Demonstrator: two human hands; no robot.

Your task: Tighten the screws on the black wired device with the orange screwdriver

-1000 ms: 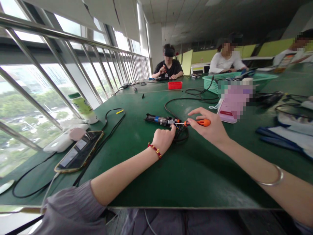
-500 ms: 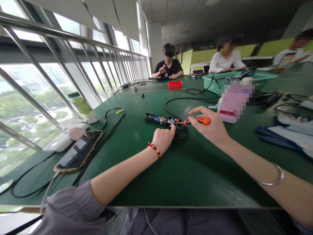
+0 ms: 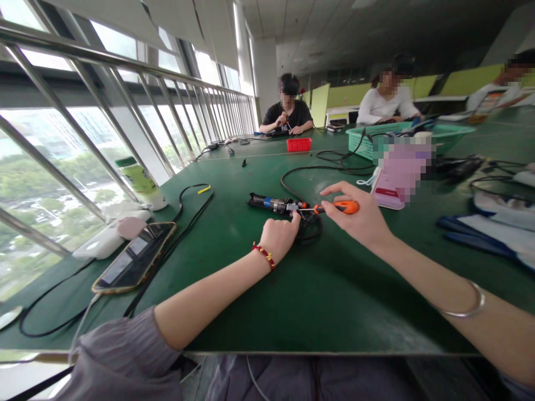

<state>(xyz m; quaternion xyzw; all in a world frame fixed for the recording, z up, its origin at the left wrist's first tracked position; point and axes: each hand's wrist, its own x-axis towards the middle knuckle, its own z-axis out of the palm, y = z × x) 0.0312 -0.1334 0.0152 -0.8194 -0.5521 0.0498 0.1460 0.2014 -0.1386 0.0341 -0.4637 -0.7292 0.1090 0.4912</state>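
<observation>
On the green table [image 3: 251,301] lies a black device [image 3: 271,204] with a blue band and exposed small parts and wires at its right end. My left hand [image 3: 279,236], with a red bracelet at the wrist, has its fingers curled and a fingertip pressed against that right end. An orange-handled screwdriver [image 3: 346,207] points left, its thin shaft reaching the device's exposed end. My right hand [image 3: 361,217] holds the screwdriver's handle, with the index finger raised above it. The exact contact of the tip is too small to tell.
A phone [image 3: 134,259], a white case and a green cup [image 3: 144,184] stand at the left. Behind are a red basket [image 3: 298,145], a green basket [image 3: 363,146] and a pink phone [image 3: 395,178]. Black cables curve around the device. People sit across the table.
The screwdriver handle has turned slightly in my right hand, whose fingers have shifted a little. My left hand and the device have stayed in place.
</observation>
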